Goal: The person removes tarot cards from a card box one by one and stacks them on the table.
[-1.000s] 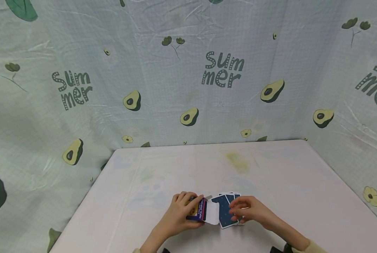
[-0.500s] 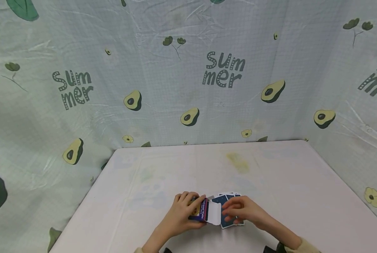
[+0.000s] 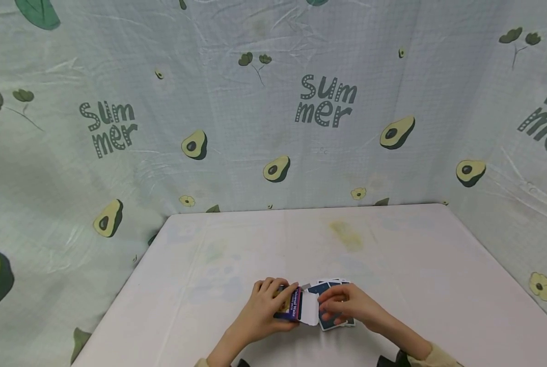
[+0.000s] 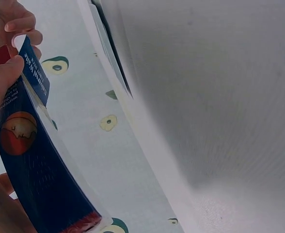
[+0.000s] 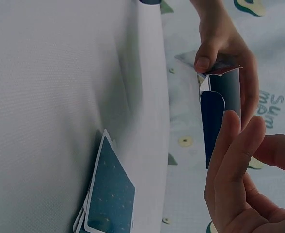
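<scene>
My left hand [image 3: 262, 313] grips a dark blue card box [image 3: 294, 305], lettered "Universal Waite", round its sides, clear of the table. The box's open end faces right, with its flap [image 3: 309, 309] folded outward and its white inside showing. In the left wrist view the box [image 4: 40, 160] shows a round orange picture on a blue face. My right hand [image 3: 351, 307] hangs with loosely bent fingers, fingertips right at the flap's edge; the right wrist view shows these fingers [image 5: 225, 170] beside the blue flap [image 5: 212, 126]. Nothing shows gripped in it.
A loose stack of blue-backed, white-edged cards [image 5: 111, 189] lies slightly fanned on the white table [image 3: 237, 255], partly hidden under my right hand in the head view. A pale curtain [image 3: 227, 102] printed with avocados stands behind and at both sides.
My right hand has moved left from over the cards to the box's flap. The left hand with the box has shifted slightly right, and the cards lie where they were.
</scene>
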Demonstrator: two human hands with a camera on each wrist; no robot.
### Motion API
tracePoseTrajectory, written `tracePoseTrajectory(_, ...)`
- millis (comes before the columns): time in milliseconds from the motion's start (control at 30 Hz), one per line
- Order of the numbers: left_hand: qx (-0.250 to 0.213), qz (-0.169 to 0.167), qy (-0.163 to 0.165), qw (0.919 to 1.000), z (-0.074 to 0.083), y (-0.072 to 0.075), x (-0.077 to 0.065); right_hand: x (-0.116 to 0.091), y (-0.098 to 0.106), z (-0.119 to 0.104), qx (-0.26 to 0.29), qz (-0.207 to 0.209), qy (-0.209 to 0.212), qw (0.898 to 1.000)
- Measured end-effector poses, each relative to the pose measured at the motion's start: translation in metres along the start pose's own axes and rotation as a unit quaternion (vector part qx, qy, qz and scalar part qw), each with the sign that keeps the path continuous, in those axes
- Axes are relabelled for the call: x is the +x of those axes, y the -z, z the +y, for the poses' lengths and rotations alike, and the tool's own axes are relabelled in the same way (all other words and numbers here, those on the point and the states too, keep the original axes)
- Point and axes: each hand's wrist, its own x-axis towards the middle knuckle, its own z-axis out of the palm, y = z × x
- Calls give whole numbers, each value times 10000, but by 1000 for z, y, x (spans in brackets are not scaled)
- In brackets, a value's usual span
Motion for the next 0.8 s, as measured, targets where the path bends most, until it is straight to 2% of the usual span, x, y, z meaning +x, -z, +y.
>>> tracePoseTrajectory(300, 42, 48, -13, 10000, -4, -6, 0, 1, -2, -1, 91, -43, 27, 9999)
tracePoseTrajectory(600, -41, 427, -368, 9984, -2, -7, 4, 6, -8, 0, 306, -88, -59, 9995)
tracePoseTrajectory(800, -74, 466, -450, 9979, 2, -6, 7, 8, -11, 2, 300, -56, -18, 9995)
